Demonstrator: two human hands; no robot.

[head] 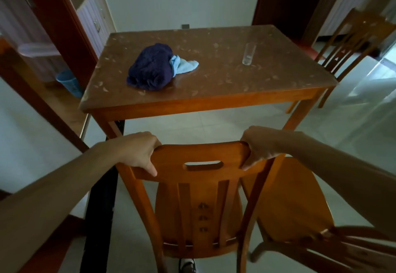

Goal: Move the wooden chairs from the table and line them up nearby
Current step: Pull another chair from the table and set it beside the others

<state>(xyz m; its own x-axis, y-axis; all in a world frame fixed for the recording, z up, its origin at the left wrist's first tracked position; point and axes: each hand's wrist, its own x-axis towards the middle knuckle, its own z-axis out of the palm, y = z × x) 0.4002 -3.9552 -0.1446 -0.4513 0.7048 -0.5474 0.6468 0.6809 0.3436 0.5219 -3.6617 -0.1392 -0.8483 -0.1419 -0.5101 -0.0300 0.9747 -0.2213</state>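
A wooden chair [201, 189] with a slatted back and a handle slot stands right in front of me, its back toward me, a little off the near edge of the wooden table [205, 99]. My left hand [137, 152] grips the left end of its top rail and my right hand [260, 146] grips the right end. A second wooden chair [297, 204] stands just to the right of it, its seat facing up beside my right forearm. A third wooden chair [351, 41] stands at the table's far right corner.
On the table lie a dark blue cloth bundle [150, 69] with a light blue rag [184, 64] and a clear drinking glass [248, 54]. A blue waste basket [69, 82] stands on the floor at left, by a dark wooden door frame [70, 24]. Pale floor tiles spread to the right.
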